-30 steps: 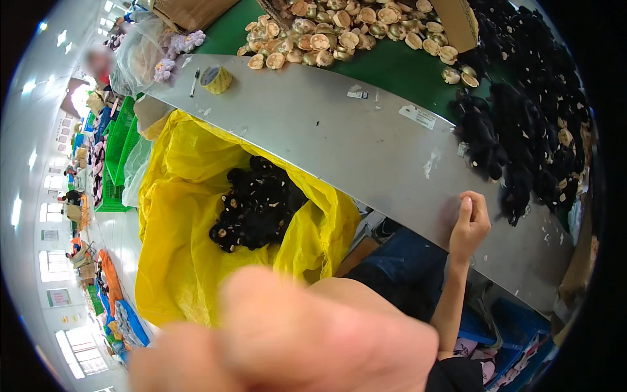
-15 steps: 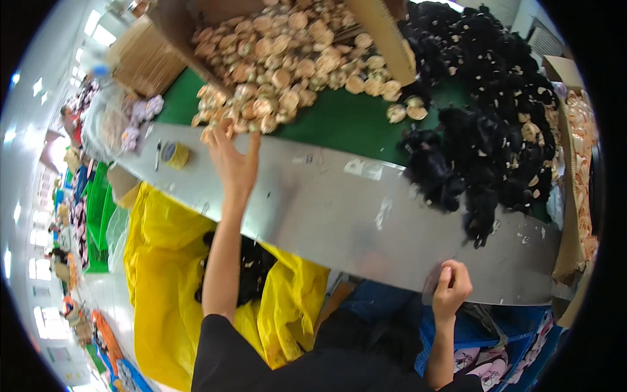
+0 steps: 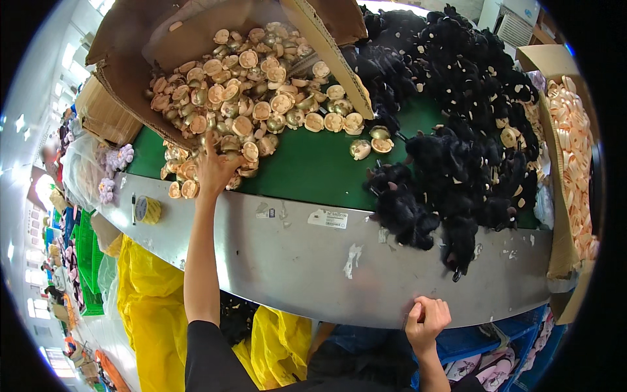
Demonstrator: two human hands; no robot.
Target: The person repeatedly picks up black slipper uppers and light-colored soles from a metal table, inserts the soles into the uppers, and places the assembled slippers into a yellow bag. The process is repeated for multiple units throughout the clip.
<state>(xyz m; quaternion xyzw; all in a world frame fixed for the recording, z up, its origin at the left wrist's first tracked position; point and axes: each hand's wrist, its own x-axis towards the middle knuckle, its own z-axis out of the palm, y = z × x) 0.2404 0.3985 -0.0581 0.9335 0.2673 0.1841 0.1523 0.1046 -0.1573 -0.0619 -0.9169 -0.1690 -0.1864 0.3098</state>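
Among the half-shells [image 3: 225, 98] spilling from the cardboard box [image 3: 189, 42], reaching deeper than a moment ago with the left hand [image 3: 214, 171] spread apart, apparently selecting one. Curling the right hand [image 3: 428, 319] near the metal table [image 3: 294, 261] edge, leaving any grip impossible to tell.

On the grey ledge [image 3: 294, 268], a white label [image 3: 328, 219] sits between the left hand [image 3: 217, 172] and right hand [image 3: 428, 321], a smaller blue-and-white sticker [image 3: 269, 213] nearer the left. Their print is illegible.

Left hand [image 3: 215, 174] among half-shells [image 3: 241, 125], right hand [image 3: 428, 319] — curled
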